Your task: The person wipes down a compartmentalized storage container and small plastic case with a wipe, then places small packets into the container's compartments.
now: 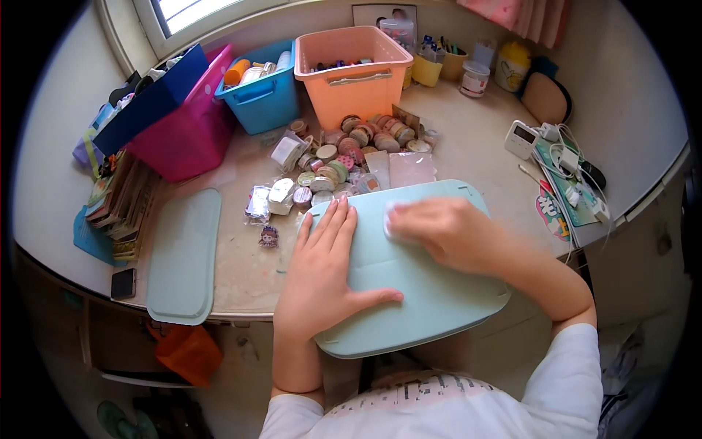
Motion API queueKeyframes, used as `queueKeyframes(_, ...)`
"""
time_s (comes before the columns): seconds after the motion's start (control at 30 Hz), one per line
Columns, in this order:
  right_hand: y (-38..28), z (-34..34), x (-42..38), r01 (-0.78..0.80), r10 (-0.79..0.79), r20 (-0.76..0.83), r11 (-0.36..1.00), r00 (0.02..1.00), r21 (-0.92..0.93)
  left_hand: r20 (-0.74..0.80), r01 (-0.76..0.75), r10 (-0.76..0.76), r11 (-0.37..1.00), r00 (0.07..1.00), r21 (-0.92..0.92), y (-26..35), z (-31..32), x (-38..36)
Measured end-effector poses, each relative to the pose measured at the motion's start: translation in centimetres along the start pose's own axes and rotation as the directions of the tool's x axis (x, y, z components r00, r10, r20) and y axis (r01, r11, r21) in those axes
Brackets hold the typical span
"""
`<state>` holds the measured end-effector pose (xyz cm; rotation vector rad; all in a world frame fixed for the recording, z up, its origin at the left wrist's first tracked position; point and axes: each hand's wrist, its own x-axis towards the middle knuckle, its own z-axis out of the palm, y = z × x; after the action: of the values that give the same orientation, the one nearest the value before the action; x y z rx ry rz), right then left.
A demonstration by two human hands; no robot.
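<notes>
A pale mint-green plastic lid (409,293) with rounded corners lies over the table's front edge, close to my body. My left hand (318,271) rests flat on the lid's left side, fingers stretched toward the far edge and thumb spread to the right. On the lid's upper right part, my right hand (446,230) is closed around a small white wipe (387,221) pressed to the surface; the hand is slightly blurred. Just beyond the lid sits a pile of washi tape rolls (340,164), many in clear wrapping.
Pink (179,143), blue (263,102) and orange (358,91) bins stand along the back. A second mint lid (184,256) lies at left beside a phone (123,284). At right are a white device (521,139) and tangled cables (578,168).
</notes>
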<state>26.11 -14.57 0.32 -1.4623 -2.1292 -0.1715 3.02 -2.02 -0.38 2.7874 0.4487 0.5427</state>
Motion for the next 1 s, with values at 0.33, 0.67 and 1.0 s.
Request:
queueKeyframes(0.33, 3.8, -0.3, 2.5, -0.370, 0.358, 0.103, 0.916, 0.928, 0.152, -0.011, -0.013, 0.013, 1.000, 1.000, 0.012, 0.2, -0.2, 0.0)
queueKeyframes(0.67, -4.0, -1.7, -1.5, -0.158, 0.148, 0.115, 0.984, 0.982, 0.082, -0.019, 0.031, -0.032, 0.999, 0.999, -0.031, -0.4, 0.5, -0.1)
queueKeyframes(1.0, 0.3, 1.5, 2.9, -0.336, 0.333, 0.078, 0.941, 0.940, 0.030, -0.055, 0.024, -0.027, 0.998, 0.998, -0.056, -0.8, 0.8, -0.1)
